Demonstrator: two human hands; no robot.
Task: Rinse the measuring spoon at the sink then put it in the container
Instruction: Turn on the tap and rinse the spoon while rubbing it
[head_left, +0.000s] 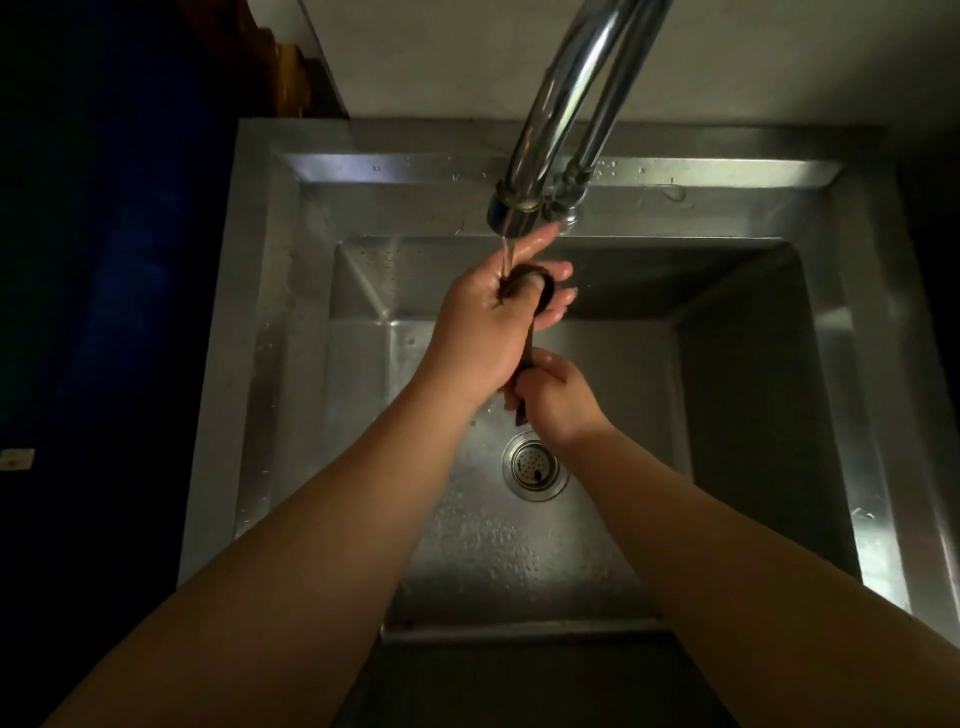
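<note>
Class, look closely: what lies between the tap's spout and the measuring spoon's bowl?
In the head view, only a thin stream of water runs from spout to measuring spoon.

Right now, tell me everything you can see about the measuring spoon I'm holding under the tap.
The measuring spoon is dark brown, with a rounded bowl at the far end and a long flat handle; its material is hard to tell in this dim light. It sits over the sink basin, bowl up under the faucet, with a thin stream of water running onto it. The left hand wraps the bowl end, fingers rubbing it, while the right hand grips the lower handle, whose tip pokes out beneath.
</note>
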